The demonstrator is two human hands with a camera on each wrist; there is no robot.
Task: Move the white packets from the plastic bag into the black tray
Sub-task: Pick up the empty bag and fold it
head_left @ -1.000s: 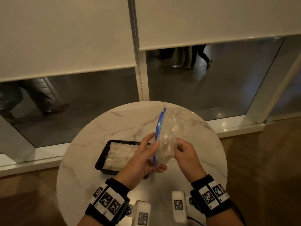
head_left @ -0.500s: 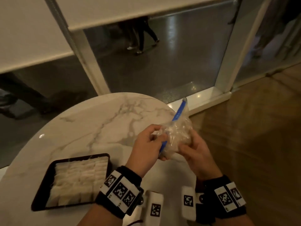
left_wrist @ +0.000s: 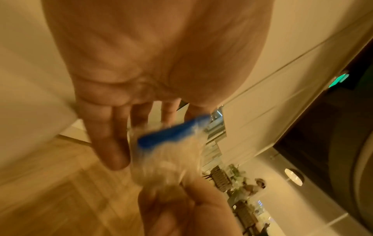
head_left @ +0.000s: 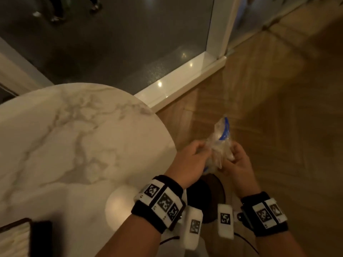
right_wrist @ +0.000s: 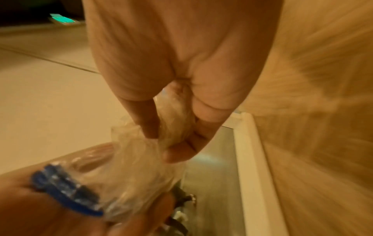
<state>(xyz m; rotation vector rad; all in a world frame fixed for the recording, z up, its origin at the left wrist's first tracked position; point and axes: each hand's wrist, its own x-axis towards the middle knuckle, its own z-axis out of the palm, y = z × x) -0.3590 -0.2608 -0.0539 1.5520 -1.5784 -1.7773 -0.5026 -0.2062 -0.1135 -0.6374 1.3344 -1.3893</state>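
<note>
A crumpled clear plastic bag with a blue zip strip is held between both hands, past the right edge of the round marble table, above the wooden floor. My left hand grips its left side and my right hand pinches its right side. In the left wrist view the plastic bag is bunched under the fingers, and in the right wrist view the thumb and fingers squeeze the plastic bag. The black tray with white packets shows at the bottom left corner. I cannot tell whether any packet is inside the bag.
A glass wall with a white sill runs behind the table. Wooden parquet floor fills the right side. A dark round stool or base sits below my hands.
My view and both hands have swung right, from over the table to beyond its edge. The bag has gone from stretched upright to crumpled. The tray has slid to the bottom left corner.
</note>
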